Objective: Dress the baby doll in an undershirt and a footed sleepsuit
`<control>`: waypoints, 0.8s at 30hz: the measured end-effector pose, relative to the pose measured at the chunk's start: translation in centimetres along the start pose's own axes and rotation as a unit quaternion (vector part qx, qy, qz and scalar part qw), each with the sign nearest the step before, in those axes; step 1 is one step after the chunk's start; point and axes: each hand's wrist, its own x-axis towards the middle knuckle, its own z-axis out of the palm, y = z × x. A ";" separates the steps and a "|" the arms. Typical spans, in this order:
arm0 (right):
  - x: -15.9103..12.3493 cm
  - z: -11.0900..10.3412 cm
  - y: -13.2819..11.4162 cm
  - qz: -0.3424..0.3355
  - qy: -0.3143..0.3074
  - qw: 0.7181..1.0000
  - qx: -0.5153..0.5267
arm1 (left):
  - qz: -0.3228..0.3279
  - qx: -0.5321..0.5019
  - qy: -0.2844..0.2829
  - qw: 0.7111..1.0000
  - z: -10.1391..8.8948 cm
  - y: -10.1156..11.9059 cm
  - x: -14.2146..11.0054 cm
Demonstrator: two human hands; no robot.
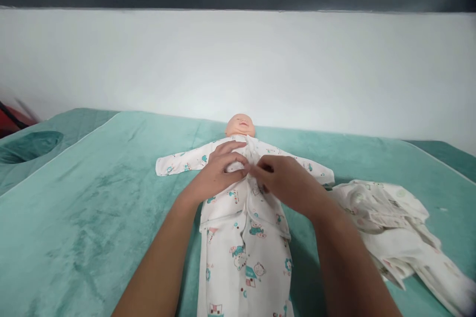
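Observation:
A baby doll (240, 126) lies face up, its head at the far side. It wears a long-sleeved white baby shirt (223, 212) with small teal and red prints, and matching pants (226, 277) show below the hem. Over the chest, my left hand (227, 167) pinches the shirt's front edge between thumb and forefinger, its other fingers resting on the cloth. My right hand (280, 178) is closed on the same front opening, fingertips meeting those of the left. The exact spot between the fingertips is hidden. Both sleeves stretch out sideways.
A crumpled heap of white printed baby clothes (394, 228) lies to the right. Everything rests on a soft green bed cover (111, 218). Behind stands a white wall (238, 59), with a dark panel above it. Something red (15, 119) shows at the far left.

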 end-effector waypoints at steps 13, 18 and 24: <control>0.2 0.1 0.8 -0.068 -0.109 0.992 0.008 | 0.005 -0.003 0.013 1.000 0.1 0.1 0.3; 0.9 -0.7 2.0 -0.097 -0.157 0.977 0.106 | 0.017 -0.007 0.018 1.000 0.2 -0.1 0.3; 1.2 -0.4 2.5 -0.088 -0.168 0.966 0.174 | 0.016 -0.017 0.021 0.999 0.2 0.0 0.3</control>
